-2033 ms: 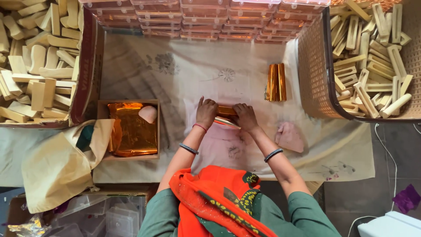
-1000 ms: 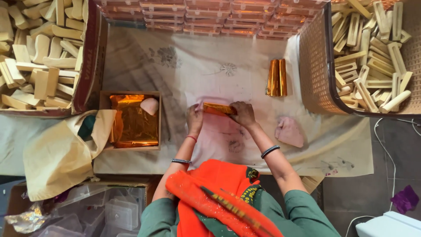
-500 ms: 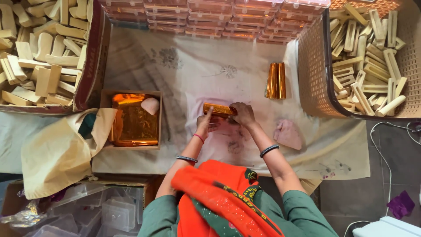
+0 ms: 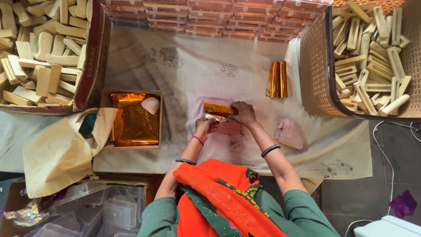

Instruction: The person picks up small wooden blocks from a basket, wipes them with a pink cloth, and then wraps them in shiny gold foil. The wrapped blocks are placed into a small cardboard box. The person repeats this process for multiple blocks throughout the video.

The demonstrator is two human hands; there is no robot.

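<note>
Foil-wrapped block [image 4: 219,108] under right hand [image 4: 244,113] grip, left hand [image 4: 205,125] pinching small piece, foil sheets in box [image 4: 102,102].

Place: small hand-packing workshop, floor level.
Evidence: box [image 4: 90,57] and basket [image 4: 315,66] heaped with wooden pieces [image 4: 372,52]; foil sheets [image 4: 133,118]; stacked clear cases [image 4: 210,17]; cloth [image 4: 197,70] as worktop.

Bare cloth [image 4: 197,74] lies open beyond the hands. A cardboard box [image 4: 90,57] walls the left, a plastic basket [image 4: 313,66] the right.

Shiny orange-gold wrapped block [image 4: 219,108] on white cloth [image 4: 197,66] with grey flower prints
</note>
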